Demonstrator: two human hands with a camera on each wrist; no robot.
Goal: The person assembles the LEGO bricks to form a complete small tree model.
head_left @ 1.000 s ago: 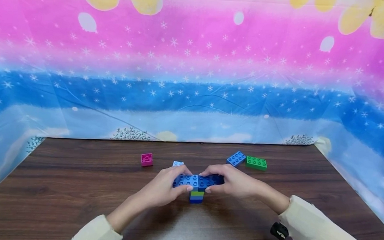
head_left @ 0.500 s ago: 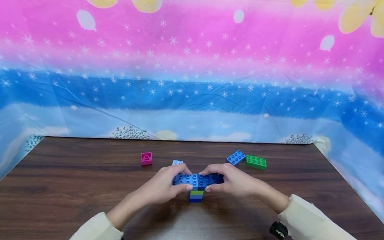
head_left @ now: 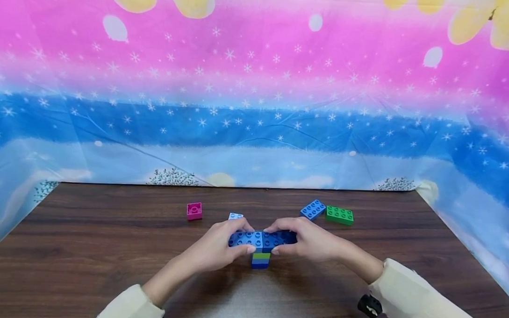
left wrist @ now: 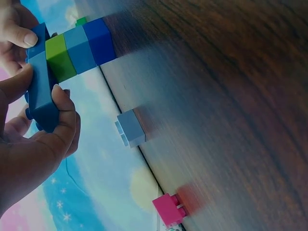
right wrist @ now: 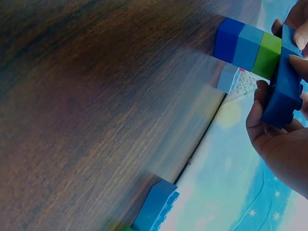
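Nothing on the bench [head_left: 86,265] has visibly moved since the earlier head frame; we see both hands in the same hold, with only a slight shift of the whole view. Near the lower centre of the frame, the left hand [head_left: 215,249] has its fingers clamped on a mid-blue brick [head_left: 249,241], thumb on the near side. Beside it, the right hand [head_left: 315,240] has its fingers clamped on a dark-blue brick [head_left: 278,240] in the same way. We find these two end to end, touching, their seam above a narrow upright column (the wrist views show it best): a lime brick [left wrist: 59,58] uppermost, a blue brick [left wrist: 80,49] under it, a deep-blue brick [left wrist: 99,42] at the bottom.

Behind the left hand we make out a pale-blue brick [head_left: 235,216], partly hidden. Further left, a pink brick [head_left: 194,211] lies hollow side up. Right of centre, an eight-stud blue brick [head_left: 313,209] sits slanted just beside a green brick [head_left: 339,215]. Across the upper frame we see a snowflake-patterned cloth [head_left: 257,89].
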